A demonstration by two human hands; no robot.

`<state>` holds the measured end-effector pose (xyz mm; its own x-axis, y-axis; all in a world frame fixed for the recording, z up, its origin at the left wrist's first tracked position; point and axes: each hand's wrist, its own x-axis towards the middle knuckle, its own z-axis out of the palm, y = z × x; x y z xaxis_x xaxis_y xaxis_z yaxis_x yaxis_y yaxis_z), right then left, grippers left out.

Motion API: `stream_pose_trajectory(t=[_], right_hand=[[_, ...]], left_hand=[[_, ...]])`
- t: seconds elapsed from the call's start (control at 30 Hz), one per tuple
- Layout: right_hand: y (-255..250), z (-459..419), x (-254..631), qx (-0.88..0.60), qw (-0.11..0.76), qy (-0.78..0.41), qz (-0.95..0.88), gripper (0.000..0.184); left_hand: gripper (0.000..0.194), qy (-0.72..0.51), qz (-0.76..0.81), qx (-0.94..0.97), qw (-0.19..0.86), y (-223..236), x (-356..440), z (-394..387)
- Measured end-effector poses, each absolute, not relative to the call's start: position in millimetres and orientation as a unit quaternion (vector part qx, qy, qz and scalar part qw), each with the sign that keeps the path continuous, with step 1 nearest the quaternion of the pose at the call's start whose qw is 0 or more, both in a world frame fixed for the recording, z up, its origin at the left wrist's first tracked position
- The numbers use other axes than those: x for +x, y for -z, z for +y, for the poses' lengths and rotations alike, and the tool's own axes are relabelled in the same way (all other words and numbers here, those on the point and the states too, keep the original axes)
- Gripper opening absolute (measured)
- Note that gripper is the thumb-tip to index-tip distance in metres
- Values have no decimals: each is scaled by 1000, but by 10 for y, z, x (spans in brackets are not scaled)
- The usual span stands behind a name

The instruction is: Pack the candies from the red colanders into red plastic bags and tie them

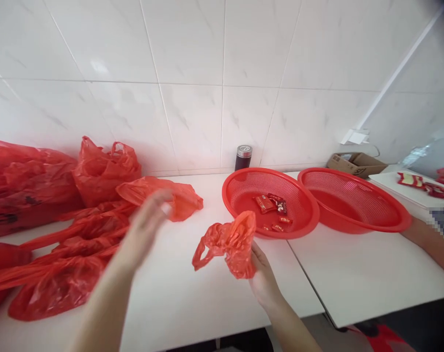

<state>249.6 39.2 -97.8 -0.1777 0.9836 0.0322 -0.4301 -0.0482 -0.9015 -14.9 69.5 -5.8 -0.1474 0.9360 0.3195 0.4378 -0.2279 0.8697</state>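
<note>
My right hand (261, 278) grips a crumpled red plastic bag (231, 244) from its right side, above the table's front part. One handle loop of this bag hangs out to the left. Blurred by motion, my left hand (146, 227) is raised with its fingers stretched out and nothing visible in it. Behind it a flat red plastic bag (187, 203) lies on the table. Several small red packets (265, 204) rest in the red basket (231, 188) just beyond the held bag.
Filled red bags (108, 171) crowd the table's left side. To the right stand a second red basket (376, 222), a cardboard box (357, 165) and a white board (387, 183) with packets. A dark flask (243, 159) is near the wall. Another person's arm (431, 247) reaches behind the second basket.
</note>
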Motion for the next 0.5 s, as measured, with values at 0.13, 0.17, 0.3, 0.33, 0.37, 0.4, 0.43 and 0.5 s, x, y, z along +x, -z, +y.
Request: stream_pose_trajectory(t=[0.13,0.17,0.3,0.33,0.37,0.4,0.43,0.5], right_hand=[[1086,371,2447,-343,517,-627,-471,31],[1105,364,2452,-339,505,-636,-475,31],[1154,365,2574,-334,498,-662,-450,29],[1162,373,2615,-337,503,-664,-438,28],[1167,380,2648,-339,508,-668,-426,27],[1171,383,2668,-339,510,-672,-416,26],[1172,382,2671,-337,511,-676,-410,26],[1167,363,2627,-329,507,-683,-411,26]], left_hand=[[56,-415,525,595,446,555,536,92],[49,-416,523,585,461,653,584,48],[30,-468,573,488,464,855,346,58],[29,-493,587,460,449,862,260,60],[28,-513,593,442,436,859,197,51],[27,-522,591,435,434,850,170,32],[30,-518,580,439,449,839,183,5],[48,-483,538,457,519,829,314,-54]])
